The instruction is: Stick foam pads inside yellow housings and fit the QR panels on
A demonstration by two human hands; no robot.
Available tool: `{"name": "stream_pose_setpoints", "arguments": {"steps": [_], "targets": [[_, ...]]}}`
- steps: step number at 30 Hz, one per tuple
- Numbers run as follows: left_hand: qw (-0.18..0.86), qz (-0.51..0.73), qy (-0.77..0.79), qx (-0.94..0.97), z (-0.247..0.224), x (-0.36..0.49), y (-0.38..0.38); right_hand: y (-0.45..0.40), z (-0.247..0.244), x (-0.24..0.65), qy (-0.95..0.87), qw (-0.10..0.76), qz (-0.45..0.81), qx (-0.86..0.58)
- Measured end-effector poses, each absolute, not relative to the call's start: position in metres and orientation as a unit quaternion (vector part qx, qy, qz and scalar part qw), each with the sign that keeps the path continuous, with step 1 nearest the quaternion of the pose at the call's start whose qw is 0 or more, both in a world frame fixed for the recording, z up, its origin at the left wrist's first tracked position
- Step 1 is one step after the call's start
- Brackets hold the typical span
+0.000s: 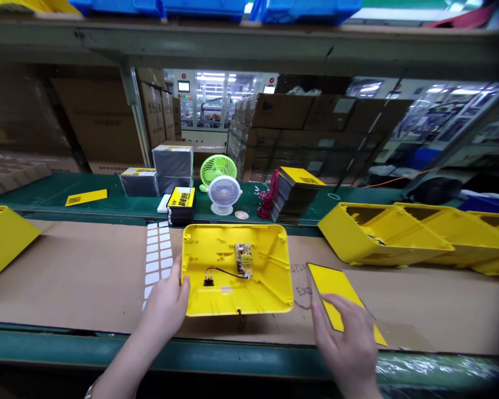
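On the green desk (56,189), a flat brown cardboard sheet (83,282) runs along the near edge. Midway along that edge sits an open yellow plastic housing (270,274), its hollow side facing the wearer. The left hand (166,299) is closed around the housing's left wall, the thumb over the rim. Inside are a small circuit board (244,260) and a black socket (208,282), joined by thin wires.

Towards the near right corner, the right hand (347,332), partly curled, pinches the left edge of a flat yellow-faced panel (336,282) between thumb and fingers. More yellow housings (382,252) form a row near the desk's right edge (a dark part seems to lie in the closest, though blur makes that uncertain). At the far edge, a white round fan (223,192) stands before a lime-green fan (218,164), left of a tall stack of yellow-topped panels (301,191).
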State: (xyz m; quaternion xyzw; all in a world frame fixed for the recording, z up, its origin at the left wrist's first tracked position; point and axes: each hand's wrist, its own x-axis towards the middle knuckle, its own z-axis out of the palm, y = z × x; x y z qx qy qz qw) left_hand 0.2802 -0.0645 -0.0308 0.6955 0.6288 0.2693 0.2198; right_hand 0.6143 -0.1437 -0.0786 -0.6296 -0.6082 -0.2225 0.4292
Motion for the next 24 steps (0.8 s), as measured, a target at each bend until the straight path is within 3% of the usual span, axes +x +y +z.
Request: {"name": "stream_pose_setpoints", "arguments": {"steps": [4, 7, 14, 20, 24], "targets": [[0.269, 0.265, 0.61, 0.696, -0.017, 0.271, -0.058, -0.137, -0.105, 0.677, -0.46, 0.137, -0.157, -0.863], [0.334, 0.224, 0.609, 0.684, -0.007, 0.267, -0.056, -0.134, -0.118, 0.705, -0.37, 0.038, -0.041, -0.927], [0.393, 0.184, 0.57, 0.698, 0.003, 0.265, -0.064, -0.124, -0.105, 0.723, -0.381, 0.033, 0.034, -0.923], [0.38, 0.183, 0.582, 0.695, -0.001, 0.262, -0.065, -0.113, -0.086, 0.698, -0.462, 0.038, -0.14, -0.875], [0.325, 0.231, 0.602, 0.692, 0.004, 0.254, -0.059, -0.11, -0.048, 0.671, -0.5, 0.123, -0.24, -0.823]]}}
